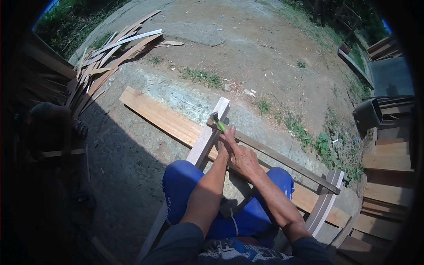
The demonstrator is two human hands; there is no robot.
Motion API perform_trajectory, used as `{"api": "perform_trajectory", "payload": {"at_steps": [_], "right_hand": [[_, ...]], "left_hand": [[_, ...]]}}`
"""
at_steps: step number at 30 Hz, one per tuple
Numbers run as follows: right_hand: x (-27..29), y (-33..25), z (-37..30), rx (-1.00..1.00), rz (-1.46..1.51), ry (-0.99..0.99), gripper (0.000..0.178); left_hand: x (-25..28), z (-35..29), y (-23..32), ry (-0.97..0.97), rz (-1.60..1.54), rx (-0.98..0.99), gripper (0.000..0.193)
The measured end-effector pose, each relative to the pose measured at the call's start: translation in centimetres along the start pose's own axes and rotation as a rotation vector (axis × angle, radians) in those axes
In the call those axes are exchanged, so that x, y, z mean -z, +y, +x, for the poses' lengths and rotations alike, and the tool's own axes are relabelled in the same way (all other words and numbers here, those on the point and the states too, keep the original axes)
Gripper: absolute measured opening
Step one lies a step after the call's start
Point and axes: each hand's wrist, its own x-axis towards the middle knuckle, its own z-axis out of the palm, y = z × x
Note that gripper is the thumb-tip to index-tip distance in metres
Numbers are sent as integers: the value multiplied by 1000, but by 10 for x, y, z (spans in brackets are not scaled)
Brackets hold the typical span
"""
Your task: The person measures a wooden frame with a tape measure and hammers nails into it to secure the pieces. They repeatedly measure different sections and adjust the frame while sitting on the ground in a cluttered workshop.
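Observation:
Between my knees, both hands meet at a joint of a wooden frame. My right hand [245, 160] is closed on a hammer [221, 125] with a green handle and dark head; the head is by the end of a brown slat [282, 154]. This slat lies across a pale beam [207, 139] on the left and a grooved pale beam [325, 204] on the right. Close against the right hand, my left hand [224, 151] is beside the left beam, under the slat's end. Its fingers are mostly hidden, so their grip cannot be made out.
A wide plank [163, 115] lies on the concrete beneath the frame. Scrap strips [112, 55] are heaped far left. In the left shadow, a person [51, 117] is near a pale strip [64, 153]. Boards [388, 157] and a dark container [368, 114] line the right side.

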Motion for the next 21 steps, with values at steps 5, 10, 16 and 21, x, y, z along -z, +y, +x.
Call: {"api": "perform_trajectory", "payload": {"at_steps": [5,10,16,21], "right_hand": [[41,39,-18,-114,59,106,75],[93,73,-136,-156,167,570,62],[40,118,-297,-701,328,813,40],[-54,126,-375,-929,326,702,37]], "left_hand": [[-26,-16,43,135,260,-89,53],[-38,-82,91,171,817,-313,47],[-133,-97,86,-681,1425,-1072,36],[-148,-68,73,-980,1739,-746,32]]}}
